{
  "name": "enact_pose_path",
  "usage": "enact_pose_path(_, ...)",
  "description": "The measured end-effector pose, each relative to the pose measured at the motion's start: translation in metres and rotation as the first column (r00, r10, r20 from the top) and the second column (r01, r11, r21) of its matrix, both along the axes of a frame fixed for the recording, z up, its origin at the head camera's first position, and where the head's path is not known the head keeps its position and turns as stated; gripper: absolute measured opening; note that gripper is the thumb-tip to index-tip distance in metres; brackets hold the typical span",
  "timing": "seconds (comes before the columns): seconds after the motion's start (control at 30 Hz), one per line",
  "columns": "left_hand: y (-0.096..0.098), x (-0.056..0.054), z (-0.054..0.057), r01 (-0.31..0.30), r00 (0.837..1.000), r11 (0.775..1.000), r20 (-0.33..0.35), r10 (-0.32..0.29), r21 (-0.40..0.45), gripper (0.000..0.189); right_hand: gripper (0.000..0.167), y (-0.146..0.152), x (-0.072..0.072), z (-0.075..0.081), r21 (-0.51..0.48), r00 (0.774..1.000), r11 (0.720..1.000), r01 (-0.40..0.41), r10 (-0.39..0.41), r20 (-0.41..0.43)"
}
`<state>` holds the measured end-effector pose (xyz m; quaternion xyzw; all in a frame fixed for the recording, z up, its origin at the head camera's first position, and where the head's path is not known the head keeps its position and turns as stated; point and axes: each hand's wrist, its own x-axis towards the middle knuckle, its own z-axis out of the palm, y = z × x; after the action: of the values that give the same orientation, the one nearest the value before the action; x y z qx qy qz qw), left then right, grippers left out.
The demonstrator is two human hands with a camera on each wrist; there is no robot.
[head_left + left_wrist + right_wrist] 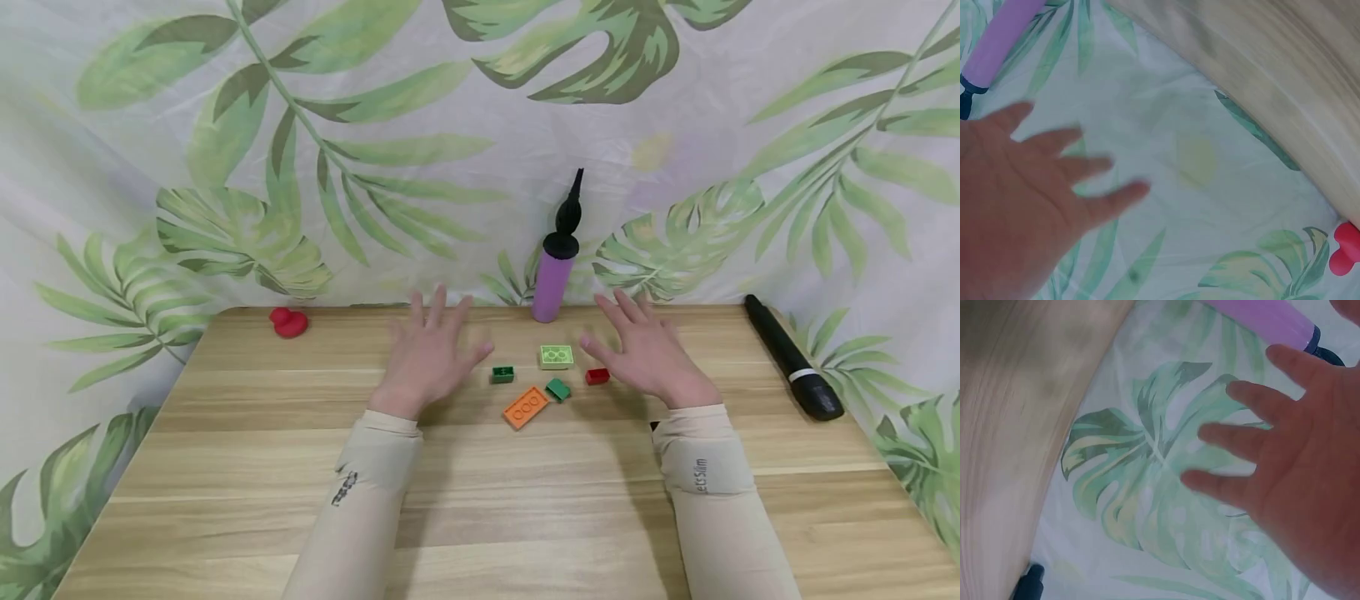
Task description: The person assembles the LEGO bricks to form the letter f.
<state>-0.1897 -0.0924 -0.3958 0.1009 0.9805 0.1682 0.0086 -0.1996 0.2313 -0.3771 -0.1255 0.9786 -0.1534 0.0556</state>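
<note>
My left hand (427, 354) is spread with straight fingers above the table, left of a group of toy bricks, and holds nothing. On the other side my right hand (651, 354), fingers also spread, is nearest to a small red brick (597, 377). Between the hands lie a light green brick (557, 357), a dark green brick (502, 375), a green brick (558, 389) turned at an angle, and a longer orange brick (526, 407). Both wrist views show the palm and stretched fingers of the left hand (1022, 200) and right hand (1310, 469) with nothing in them.
A purple hand pump (552, 283) with a black nozzle stands upright at the table's back edge. A red rubber duck (288, 322) sits at the back left. Along the right edge lies a black microphone (795, 358). Leaf-patterned cloth (405, 208) hangs behind the wooden table (480, 517).
</note>
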Motion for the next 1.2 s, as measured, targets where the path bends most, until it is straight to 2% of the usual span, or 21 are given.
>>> enact_pose_path(0.1,0.003,0.000,0.000,0.036,0.998,0.999,0.046,-0.036,0.000,0.078,0.082,0.002,-0.001,-0.003,-0.062,0.999,0.997,-0.045,0.045,0.010)
enact_pose_path(0.23,0.009,0.000,-0.001,0.102,0.992,0.995,0.081,-0.101,-0.002,0.069,0.069,0.003,-0.003,-0.006,-0.106,0.992,0.989,-0.103,0.109,0.057)
enact_pose_path(0.47,0.026,0.003,-0.006,0.196,0.977,0.981,0.085,-0.195,-0.003,0.060,0.060,0.002,-0.006,-0.012,-0.088,0.977,0.989,-0.115,0.129,0.171)
enact_pose_path(0.67,0.038,0.008,-0.008,0.255,0.962,0.967,0.104,-0.251,-0.025,0.055,0.048,0.002,-0.008,-0.019,-0.076,0.966,0.989,-0.129,0.143,0.215)
enact_pose_path(0.9,0.045,0.010,-0.017,0.280,0.957,0.958,0.093,-0.273,-0.067,0.050,0.038,0.002,-0.010,-0.025,-0.045,0.967,0.991,-0.125,0.132,0.219)
enact_pose_path(1.2,0.044,0.010,-0.019,0.282,0.958,0.956,0.086,-0.275,-0.083,0.047,0.029,0.002,-0.011,-0.028,-0.029,0.970,0.986,-0.165,0.168,0.175)
